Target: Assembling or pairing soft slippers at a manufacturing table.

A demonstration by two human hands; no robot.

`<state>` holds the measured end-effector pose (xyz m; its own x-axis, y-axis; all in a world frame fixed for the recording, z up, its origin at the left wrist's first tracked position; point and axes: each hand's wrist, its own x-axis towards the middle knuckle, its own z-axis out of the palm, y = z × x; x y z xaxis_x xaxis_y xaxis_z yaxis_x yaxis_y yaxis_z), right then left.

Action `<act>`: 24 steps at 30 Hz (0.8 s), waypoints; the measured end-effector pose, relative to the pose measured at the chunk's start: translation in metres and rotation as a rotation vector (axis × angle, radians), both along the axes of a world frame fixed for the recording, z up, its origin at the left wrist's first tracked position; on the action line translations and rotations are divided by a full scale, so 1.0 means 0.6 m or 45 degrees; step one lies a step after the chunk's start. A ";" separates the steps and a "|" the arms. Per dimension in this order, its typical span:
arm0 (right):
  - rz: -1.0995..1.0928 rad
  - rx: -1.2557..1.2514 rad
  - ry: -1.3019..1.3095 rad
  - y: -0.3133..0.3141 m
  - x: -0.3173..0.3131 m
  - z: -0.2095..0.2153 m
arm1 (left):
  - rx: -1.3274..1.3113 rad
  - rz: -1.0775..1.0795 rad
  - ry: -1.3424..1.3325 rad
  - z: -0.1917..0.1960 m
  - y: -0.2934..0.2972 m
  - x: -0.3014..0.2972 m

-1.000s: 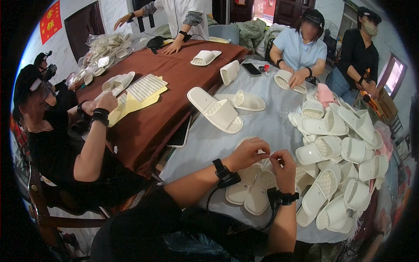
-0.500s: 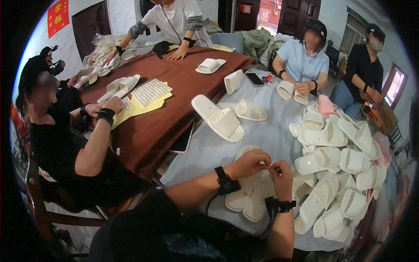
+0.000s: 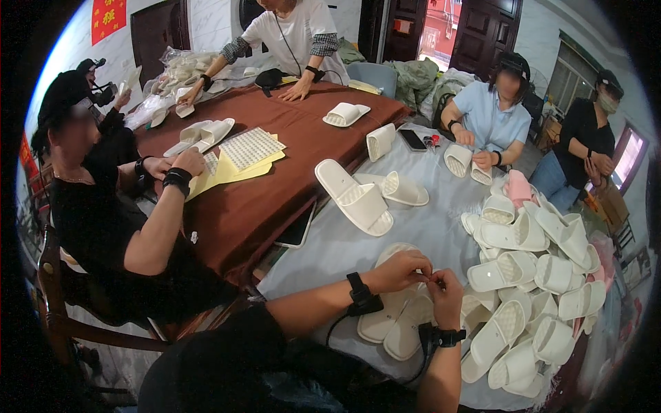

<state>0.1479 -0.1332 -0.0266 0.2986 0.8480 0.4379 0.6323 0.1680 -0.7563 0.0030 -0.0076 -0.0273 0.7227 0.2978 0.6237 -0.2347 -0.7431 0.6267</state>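
Note:
My left hand and my right hand meet above a pair of white slippers, fingertips pinched together. Whatever lies between the fingers is too small to make out. Beneath them, the soles of the left slipper and the right slipper lie side by side on the grey-covered table, their far ends partly hidden by my hands. Just beyond my left hand shows the edge of a white slipper. Farther off, a large white slipper leans across another slipper.
To my right rises a heap of white slippers with a pink slipper among them. A brown-covered table at the left carries sticker sheets. A co-worker across handles slippers; others work around. A phone lies ahead.
The whole view has shifted slightly, so the scene sits lower. My hands stay pinched together over the pair. At the far left, a co-worker now holds up a pale item.

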 end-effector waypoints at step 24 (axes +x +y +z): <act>0.006 0.106 0.139 0.001 -0.004 0.004 | -0.332 0.062 0.043 -0.001 0.002 -0.010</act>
